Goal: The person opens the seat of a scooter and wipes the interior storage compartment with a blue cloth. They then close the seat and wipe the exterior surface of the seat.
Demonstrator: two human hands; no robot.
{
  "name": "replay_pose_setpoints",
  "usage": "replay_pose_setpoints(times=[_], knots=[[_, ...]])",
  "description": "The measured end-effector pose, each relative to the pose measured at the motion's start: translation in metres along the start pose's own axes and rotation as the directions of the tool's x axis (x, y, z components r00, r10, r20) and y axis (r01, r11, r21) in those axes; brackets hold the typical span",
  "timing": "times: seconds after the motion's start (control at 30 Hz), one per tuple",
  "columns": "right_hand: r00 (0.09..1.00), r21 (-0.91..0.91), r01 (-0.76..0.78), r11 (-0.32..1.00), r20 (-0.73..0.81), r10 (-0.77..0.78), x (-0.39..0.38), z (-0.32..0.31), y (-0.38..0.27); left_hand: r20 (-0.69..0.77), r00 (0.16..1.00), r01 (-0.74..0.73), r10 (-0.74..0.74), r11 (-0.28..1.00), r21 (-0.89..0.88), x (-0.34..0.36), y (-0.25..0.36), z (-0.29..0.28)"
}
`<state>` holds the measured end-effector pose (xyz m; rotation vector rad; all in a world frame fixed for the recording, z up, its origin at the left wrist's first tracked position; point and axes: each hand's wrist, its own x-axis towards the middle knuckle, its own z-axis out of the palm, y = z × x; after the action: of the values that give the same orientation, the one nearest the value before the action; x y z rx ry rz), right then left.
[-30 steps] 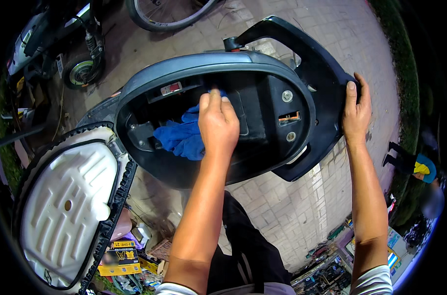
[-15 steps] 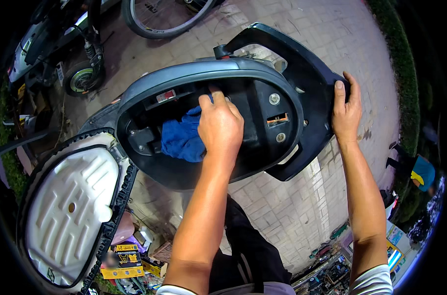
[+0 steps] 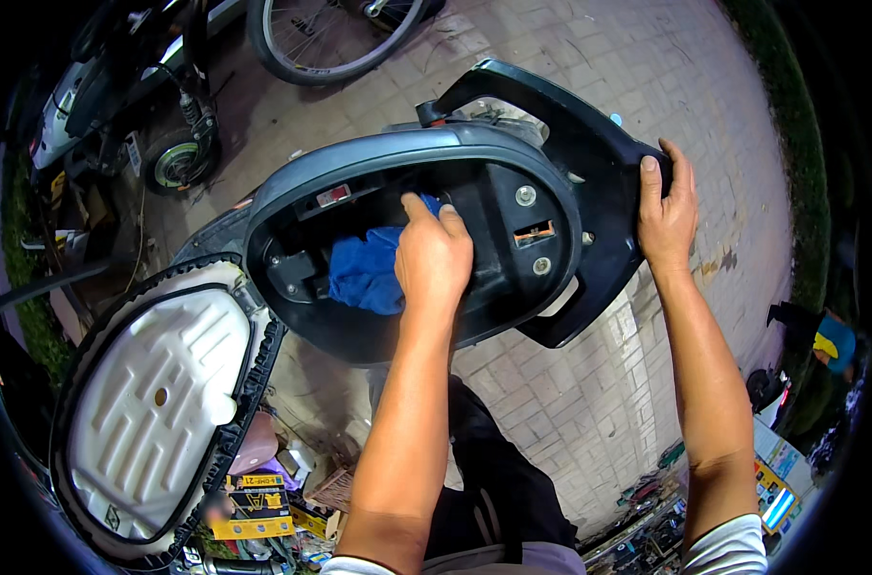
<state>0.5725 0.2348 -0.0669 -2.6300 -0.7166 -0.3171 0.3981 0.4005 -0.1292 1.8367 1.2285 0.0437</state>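
Observation:
My left hand (image 3: 432,257) is inside the scooter's open under-seat compartment (image 3: 359,333), closed on a blue cloth (image 3: 364,273). Part of the cloth shows past the fingertips, and the rest lies bunched on the compartment floor to the left of the hand. Out to the right, my right hand (image 3: 670,218) grips the end of the black rear grab rail (image 3: 604,172), thumb on top and fingers over the outer edge. The scooter's seat (image 3: 158,407) is tipped up at the left, its white ribbed underside showing.
A bicycle wheel (image 3: 330,43) stands on the paving beyond, and another scooter (image 3: 172,158) is at the far left. Below the seat lie a yellow and black box (image 3: 254,508) and other clutter. Tools and parts (image 3: 637,527) fill the lower right. A person (image 3: 829,345) is at the right edge.
My left hand has shifted on the compartment floor with the cloth, and more blue shows beyond its fingers. My right hand keeps its hold on the rail. The whole view has shifted slightly.

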Motion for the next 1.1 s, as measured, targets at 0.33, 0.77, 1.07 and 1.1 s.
replay_pose_setpoints(times=[0.33, 0.77, 1.07, 1.1], knots=[[1.000, 0.041, 0.021, 0.999, -0.004, -0.020, -0.001, 0.004, -0.002, -0.013, 1.000, -0.018, 0.020, 0.994, 0.105, 0.001, -0.001, 0.001], [1.000, 0.040, -0.016, 0.999, 0.021, 0.015, -0.002, 0.006, 0.008, -0.150, 0.901, 0.122, -0.407, 0.569, -0.814, 0.034, -0.164, -0.032], [0.997, 0.063, -0.035, 0.997, 0.065, 0.031, -0.002, 0.011, 0.010, 0.081, 0.853, 0.365, -0.515, 0.479, -0.798, 0.122, -0.193, -0.024], [0.997, 0.052, -0.033, 0.998, 0.065, 0.029, -0.002, 0.010, 0.011, 0.108, 0.865, 0.401, -0.490, 0.547, -0.735, 0.121, -0.190, -0.027]])
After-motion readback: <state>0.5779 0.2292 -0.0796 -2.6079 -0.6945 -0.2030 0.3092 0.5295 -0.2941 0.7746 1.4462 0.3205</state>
